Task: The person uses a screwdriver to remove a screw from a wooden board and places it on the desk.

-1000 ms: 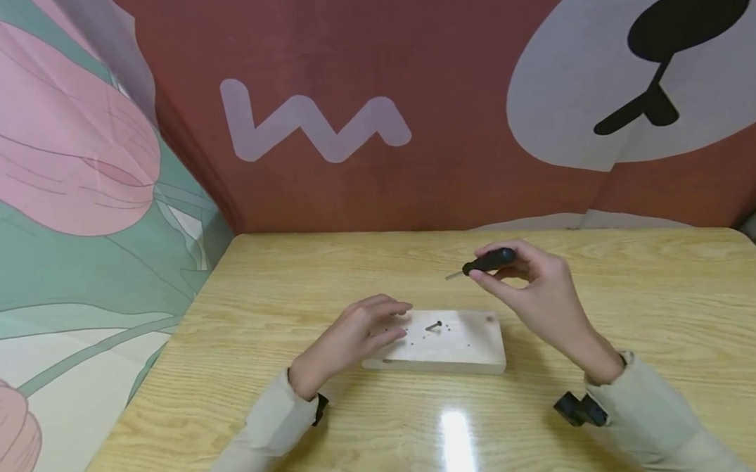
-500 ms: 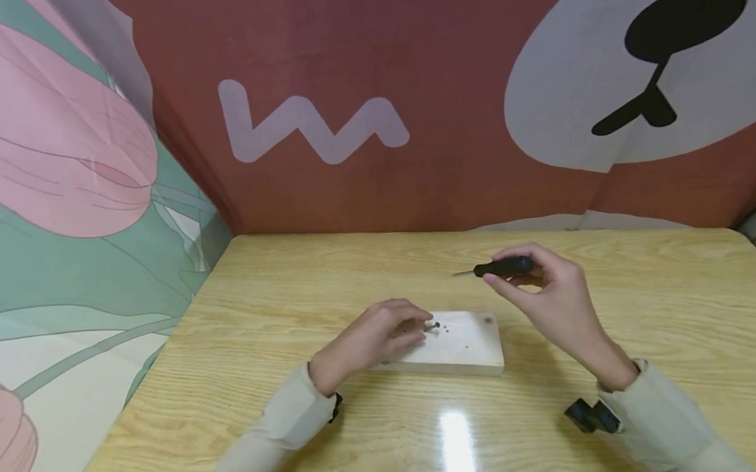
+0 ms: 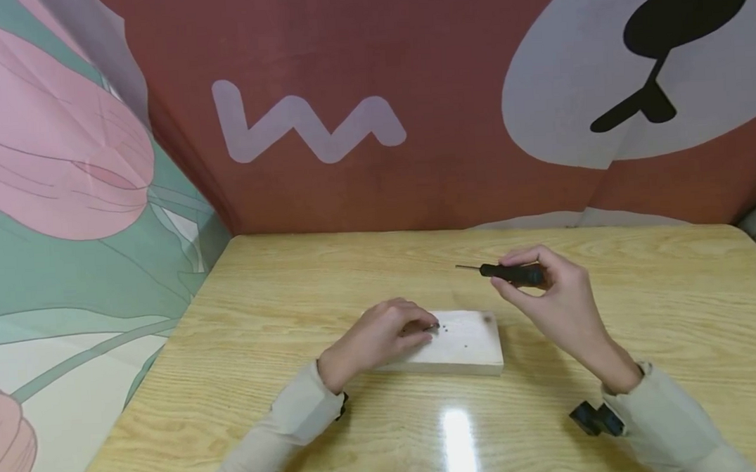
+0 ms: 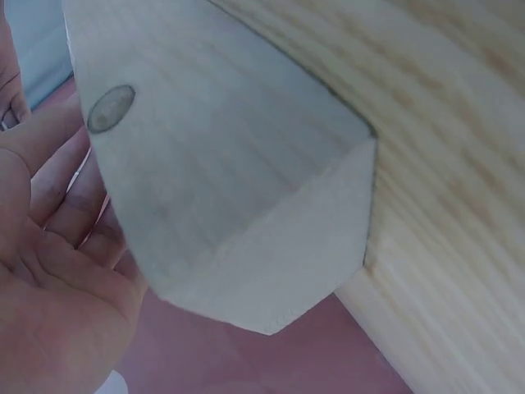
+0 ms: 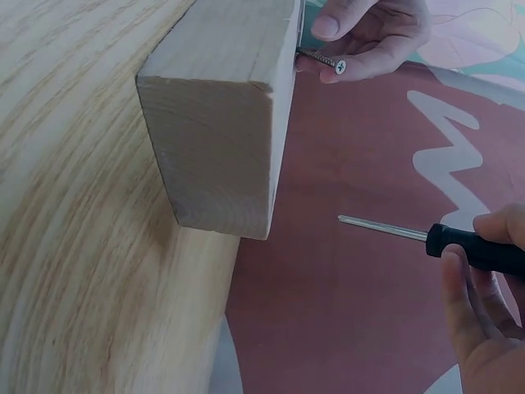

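Note:
In the head view, my left hand (image 3: 385,336) is over the left part of a pale wooden block (image 3: 467,338), its thumb and forefinger bent around a screw (image 3: 435,326). The right wrist view shows the cross-head screw (image 5: 339,66) sticking out of the block's (image 5: 209,156) face. Its head lies by the forefinger; firm contact with the thumb is hard to judge. My right hand (image 3: 560,291) holds a screwdriver (image 3: 513,274) by its black handle, above and to the right of the block. Its thin metal shaft points left, apart from the screw.
The block lies on a wood-grain table (image 3: 279,282) and has several small holes and a dark round spot near its far right corner. A red patterned sheet (image 3: 445,177) hangs behind the table, and a floral one (image 3: 65,179) at the left.
My left hand has moved right across the block, and its thumb and forefinger have come around the screw. My right hand has drawn the screwdriver slightly right, its tip turning more level.

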The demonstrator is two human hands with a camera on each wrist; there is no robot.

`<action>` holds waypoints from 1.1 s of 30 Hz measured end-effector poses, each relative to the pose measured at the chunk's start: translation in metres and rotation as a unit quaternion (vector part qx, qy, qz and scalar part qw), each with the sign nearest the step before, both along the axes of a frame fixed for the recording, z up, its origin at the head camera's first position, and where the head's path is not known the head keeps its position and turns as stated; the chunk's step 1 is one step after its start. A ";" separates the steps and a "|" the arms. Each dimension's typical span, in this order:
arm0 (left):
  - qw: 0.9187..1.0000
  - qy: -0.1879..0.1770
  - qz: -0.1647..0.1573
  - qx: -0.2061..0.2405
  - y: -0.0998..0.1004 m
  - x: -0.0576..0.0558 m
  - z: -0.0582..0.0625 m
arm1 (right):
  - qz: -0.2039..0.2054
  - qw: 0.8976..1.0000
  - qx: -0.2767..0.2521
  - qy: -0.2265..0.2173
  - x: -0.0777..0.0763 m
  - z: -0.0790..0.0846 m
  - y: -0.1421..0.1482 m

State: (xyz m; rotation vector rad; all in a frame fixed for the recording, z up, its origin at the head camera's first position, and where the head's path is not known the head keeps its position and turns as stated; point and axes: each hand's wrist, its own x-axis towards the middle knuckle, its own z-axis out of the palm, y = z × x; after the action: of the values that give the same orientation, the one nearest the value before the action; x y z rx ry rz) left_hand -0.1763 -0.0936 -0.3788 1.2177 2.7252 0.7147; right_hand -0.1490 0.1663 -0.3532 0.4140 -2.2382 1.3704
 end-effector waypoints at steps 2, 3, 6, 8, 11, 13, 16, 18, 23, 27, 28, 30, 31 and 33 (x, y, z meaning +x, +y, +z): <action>1.000 0.009 0.004 -0.003 0.001 -0.001 0.000 | 0.000 1.000 0.001 0.004 0.000 -0.001 0.001; 1.000 0.012 0.006 -0.004 0.002 -0.001 0.000 | 0.000 1.000 0.001 0.005 0.000 -0.001 0.001; 1.000 0.024 0.010 -0.003 0.003 -0.002 0.000 | -0.002 1.000 0.002 0.006 0.000 -0.001 0.002; 1.000 0.028 0.013 0.003 0.003 -0.002 -0.001 | -0.003 1.000 0.002 0.008 0.000 -0.001 0.003; 0.999 0.027 0.014 0.022 0.004 -0.004 -0.003 | -0.005 1.000 0.001 0.011 0.001 -0.002 0.005; 0.999 0.022 0.015 0.039 0.004 -0.005 -0.004 | -0.006 1.000 0.002 0.012 0.001 -0.003 0.007; 0.998 0.006 0.016 0.062 0.002 -0.006 -0.005 | -0.006 1.000 -0.003 0.010 0.001 -0.003 0.011; 0.996 -0.015 0.015 0.083 0.001 -0.008 -0.005 | -0.007 1.000 -0.003 0.008 0.001 -0.004 0.015; 0.989 -0.063 0.022 0.134 -0.006 -0.014 -0.004 | -0.019 1.000 0.005 0.008 0.001 -0.008 0.026; 0.988 -0.049 0.032 0.145 -0.013 -0.021 -0.002 | -0.033 0.999 0.020 0.018 0.002 -0.012 0.036; 0.988 -0.045 0.035 0.146 -0.014 -0.022 -0.002 | -0.037 0.999 0.023 0.018 0.002 -0.012 0.039; 0.987 -0.040 0.040 0.152 -0.017 -0.025 -0.001 | -0.044 0.999 0.026 0.019 0.002 -0.013 0.044; 0.986 -0.038 0.043 0.154 -0.018 -0.027 0.000 | -0.048 0.998 0.027 0.018 0.002 -0.014 0.047; 0.985 -0.041 0.053 0.158 -0.019 -0.030 0.001 | -0.054 0.998 0.026 0.014 0.003 -0.015 0.052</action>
State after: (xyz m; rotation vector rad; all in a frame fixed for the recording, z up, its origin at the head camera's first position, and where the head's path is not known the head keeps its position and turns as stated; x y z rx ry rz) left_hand -0.2062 -0.1127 -0.3783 1.0699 2.6979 1.2184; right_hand -0.1464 0.2183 -0.3678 0.3244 -2.2428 1.2460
